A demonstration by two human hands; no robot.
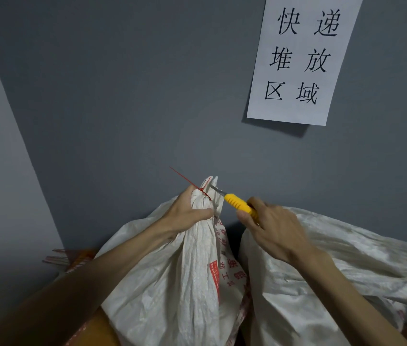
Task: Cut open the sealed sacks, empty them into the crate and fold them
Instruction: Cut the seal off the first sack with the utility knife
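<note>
- Sack: crinkled white woven plastic with red print; left hand grips its bunched neck just under the thin red zip tie.
- Right hand, just beside, clasps a ribbed yellow utility knife, blade touching the neck.
- Second sack lies under that hand.

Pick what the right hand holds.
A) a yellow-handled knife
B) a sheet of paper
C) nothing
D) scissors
A: the right hand grips the knife by its yellow handle, with the blade at the tied neck of the sack.
</note>
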